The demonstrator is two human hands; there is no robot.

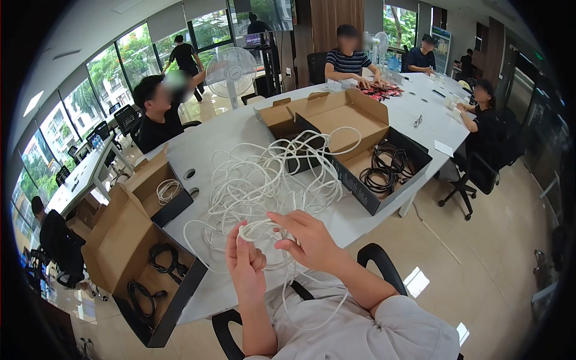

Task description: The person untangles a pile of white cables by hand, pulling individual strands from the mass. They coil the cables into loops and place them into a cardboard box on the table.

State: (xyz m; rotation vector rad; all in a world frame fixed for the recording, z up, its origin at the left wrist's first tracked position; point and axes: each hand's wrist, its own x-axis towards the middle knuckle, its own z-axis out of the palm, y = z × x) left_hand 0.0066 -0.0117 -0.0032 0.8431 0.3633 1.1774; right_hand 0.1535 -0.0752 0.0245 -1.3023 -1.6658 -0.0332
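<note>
A few loops of white cable [259, 228] are bunched between my hands over the table's near edge. My left hand [245, 258] pinches the loops at their left side, thumb pressed against them. At their right side is my right hand [305, 240], its fingers bent over the cable and the thumb below; its exact hold on the strands is partly hidden. A slack length of the cable hangs down across my lap. Just beyond my hands spreads a large tangled pile of white cable [270, 174] on the white table [207, 157].
An open box [180, 300] with black cables stands at left, behind it a box [174, 207] holding a white coil. At right an open box [369, 201] contains black cables. People sit around the table. A fan [231, 75] stands beyond it.
</note>
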